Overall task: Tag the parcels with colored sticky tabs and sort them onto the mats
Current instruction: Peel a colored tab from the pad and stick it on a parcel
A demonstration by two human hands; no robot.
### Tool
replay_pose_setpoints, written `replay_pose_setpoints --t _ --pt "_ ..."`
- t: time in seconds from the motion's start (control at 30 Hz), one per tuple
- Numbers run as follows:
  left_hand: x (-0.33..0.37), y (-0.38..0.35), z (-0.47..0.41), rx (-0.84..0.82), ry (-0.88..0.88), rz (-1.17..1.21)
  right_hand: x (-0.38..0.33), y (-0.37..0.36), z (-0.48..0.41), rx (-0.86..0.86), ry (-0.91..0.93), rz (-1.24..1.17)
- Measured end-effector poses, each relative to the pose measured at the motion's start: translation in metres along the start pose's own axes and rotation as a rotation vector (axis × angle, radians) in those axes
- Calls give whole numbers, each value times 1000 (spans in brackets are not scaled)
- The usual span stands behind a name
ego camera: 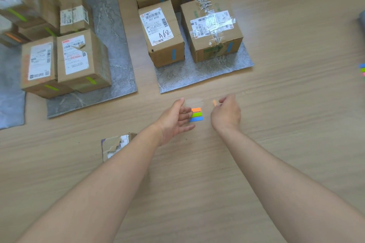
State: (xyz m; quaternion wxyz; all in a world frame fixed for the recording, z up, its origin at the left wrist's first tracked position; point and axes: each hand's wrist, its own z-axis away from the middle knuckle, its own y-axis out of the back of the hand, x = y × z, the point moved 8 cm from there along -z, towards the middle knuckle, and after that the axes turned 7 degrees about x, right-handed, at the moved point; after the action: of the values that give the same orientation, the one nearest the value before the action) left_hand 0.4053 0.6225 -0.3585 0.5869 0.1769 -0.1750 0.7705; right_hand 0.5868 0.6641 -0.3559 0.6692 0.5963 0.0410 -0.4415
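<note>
Left hand [177, 118]: grips clear tab sheet [196, 111], orange, green, blue strips.
Right hand [226, 113]: pinches orange tab [214, 102], just right of sheet.
Small parcel [116, 146]: on floor, under left forearm.

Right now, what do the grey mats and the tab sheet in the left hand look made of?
Grey mats: thin, flat sheets with white veining and a matte stone-look print, perhaps vinyl or rubber. Tab sheet, held by the left hand: clear, see-through plastic film, likely glossy, carrying orange, green and blue tabs.
</note>
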Motion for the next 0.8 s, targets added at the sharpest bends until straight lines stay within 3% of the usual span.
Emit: replay_pose_setpoints --t 0.1,0.27,0.47,0.8 --pt "-1 -1 9 64 -124 -70 -4 20 17 57 82 -202" --pt "-16 8 48 82 -332 -48 -34 33 86 -90 457 -442" --pt "-42 48 105 61 -384 119 -44 40 158 -113 708 -421" --pt "-85 131 166 19 -481 92 -59 41 266 -216 908 -308"
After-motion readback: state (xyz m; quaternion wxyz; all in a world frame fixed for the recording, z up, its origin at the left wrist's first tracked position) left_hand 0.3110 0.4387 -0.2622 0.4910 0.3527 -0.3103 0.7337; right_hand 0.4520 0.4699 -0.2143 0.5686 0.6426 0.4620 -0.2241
